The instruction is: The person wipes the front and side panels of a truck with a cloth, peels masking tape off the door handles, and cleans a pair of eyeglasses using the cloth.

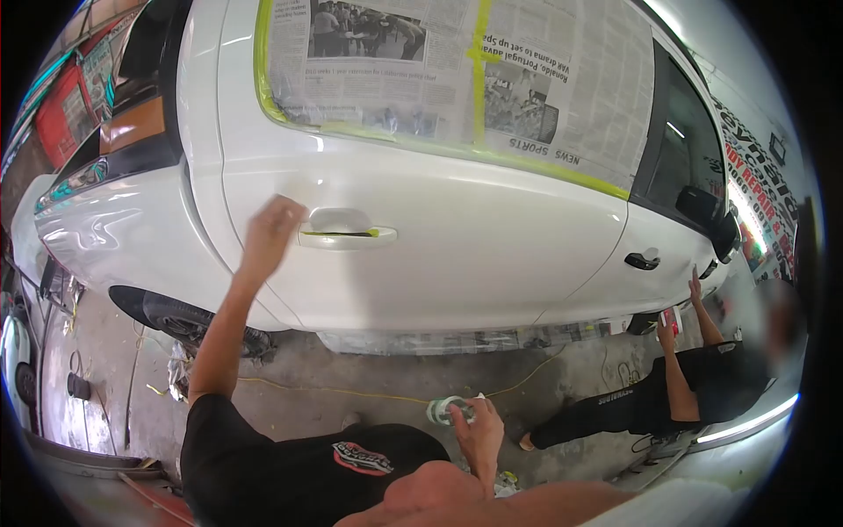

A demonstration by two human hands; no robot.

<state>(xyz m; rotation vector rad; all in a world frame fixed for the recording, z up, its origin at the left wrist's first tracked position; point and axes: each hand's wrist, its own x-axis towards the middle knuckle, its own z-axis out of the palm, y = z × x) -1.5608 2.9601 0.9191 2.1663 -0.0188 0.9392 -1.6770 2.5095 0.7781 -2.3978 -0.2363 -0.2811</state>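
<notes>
Right hand point(481, 436) has its grip wrapped round a pale roll of tape point(438, 411), well below the white door handle point(347, 241). Left hand point(277, 224) is a blur just left of the handle, can't tell if that grip's together or apart. Yellow-green tape point(372, 233) sits in the handle's slot, newspaper point(378, 83) above. Guessing it's handle masking, next move calls for careful fingertips.

Head-worn view, forward and down

Car door point(474, 255) v. glossy, smth; newspaper point(378, 83) mstly matt.
</notes>
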